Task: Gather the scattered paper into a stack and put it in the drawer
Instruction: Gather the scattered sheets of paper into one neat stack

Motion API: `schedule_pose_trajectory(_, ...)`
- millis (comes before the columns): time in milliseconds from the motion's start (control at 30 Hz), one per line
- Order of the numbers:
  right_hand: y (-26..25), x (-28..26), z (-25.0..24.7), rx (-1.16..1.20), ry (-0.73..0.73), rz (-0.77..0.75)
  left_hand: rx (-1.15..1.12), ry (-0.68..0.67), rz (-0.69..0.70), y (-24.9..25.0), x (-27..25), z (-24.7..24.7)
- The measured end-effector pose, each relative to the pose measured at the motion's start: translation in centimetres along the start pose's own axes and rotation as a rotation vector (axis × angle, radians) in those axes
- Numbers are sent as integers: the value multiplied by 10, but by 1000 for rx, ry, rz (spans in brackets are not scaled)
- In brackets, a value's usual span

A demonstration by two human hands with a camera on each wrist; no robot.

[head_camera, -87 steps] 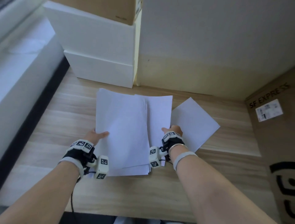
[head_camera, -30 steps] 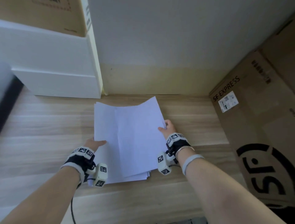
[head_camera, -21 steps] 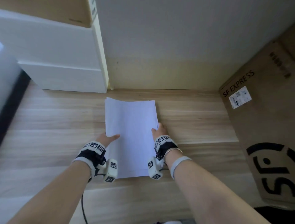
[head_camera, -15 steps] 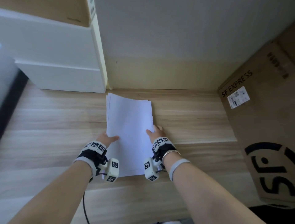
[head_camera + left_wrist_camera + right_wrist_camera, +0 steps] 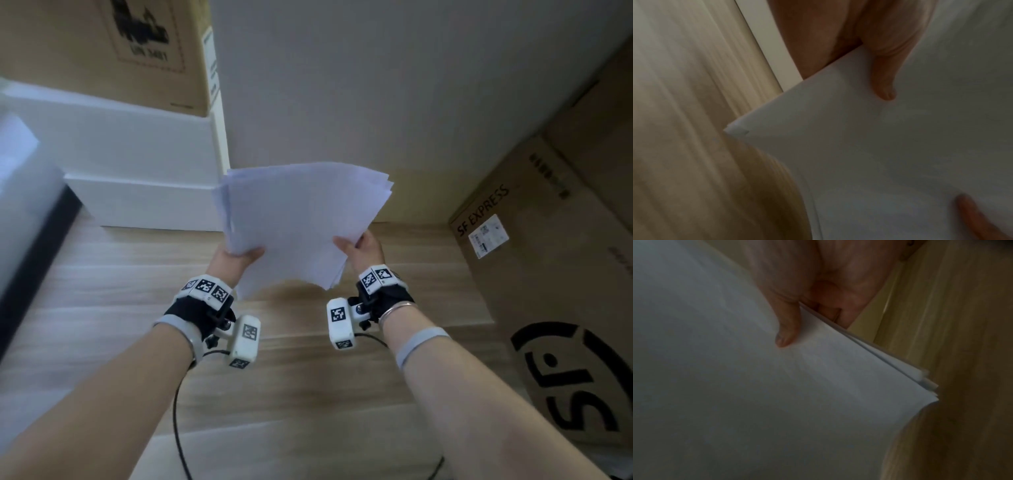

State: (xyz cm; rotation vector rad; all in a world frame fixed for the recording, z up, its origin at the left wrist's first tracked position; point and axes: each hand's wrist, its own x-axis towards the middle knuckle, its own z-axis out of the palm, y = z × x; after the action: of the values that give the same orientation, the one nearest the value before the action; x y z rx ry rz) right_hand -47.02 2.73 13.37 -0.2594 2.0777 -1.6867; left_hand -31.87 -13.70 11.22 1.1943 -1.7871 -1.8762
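Observation:
A stack of white paper hangs in the air above the wooden desk, tilted up toward the wall, its far edges slightly fanned. My left hand grips its left side, thumb on top of the sheets and fingers underneath. My right hand pinches the right side the same way, thumb pressed on the paper, whose sheet edges show a little uneven at the corner. No drawer is in view.
White boxes with a brown carton on top stand at the back left. A large SF Express cardboard box leans along the right side. The wall is straight ahead. A cable hangs from my left wrist.
The loose sheets were pushed together into one stack on the desk. Both hands have since lifted that stack off the desk and tilted it up.

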Motion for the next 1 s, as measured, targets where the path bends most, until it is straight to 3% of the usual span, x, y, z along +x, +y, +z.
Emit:
schedule_pose_trajectory(133,-14,-8,3,1,-54,5,-46,14,12,12,-7,-6)
schedule_pose_trajectory(367,-6,-16,8,-111,-28,123,37,24,-22,3,-6,2)
schedule_pose_trajectory(533,-51,-13,0,-11,85,-229,40,45,-8,6,-8,10)
schedule_pose_trajectory(600,-76,-11,-2,-195,58,-404,57,37,-9,9,-11,12)
schedule_pose_trajectory(733,-112,-2,10,-1171,-124,-677,53,47,9,10,-11,16)
schedule_pose_trajectory(767,-115,-1,16,-1290,-188,-715,57,47,11,8,-9,16)
schedule_pose_trajectory(867,-118,-5,30,-1381,-325,-682,65,49,6,6,-9,16)
schedule_pose_trajectory(1000,-119,-12,39,-1545,-341,-709,21,62,3,4,-8,16)
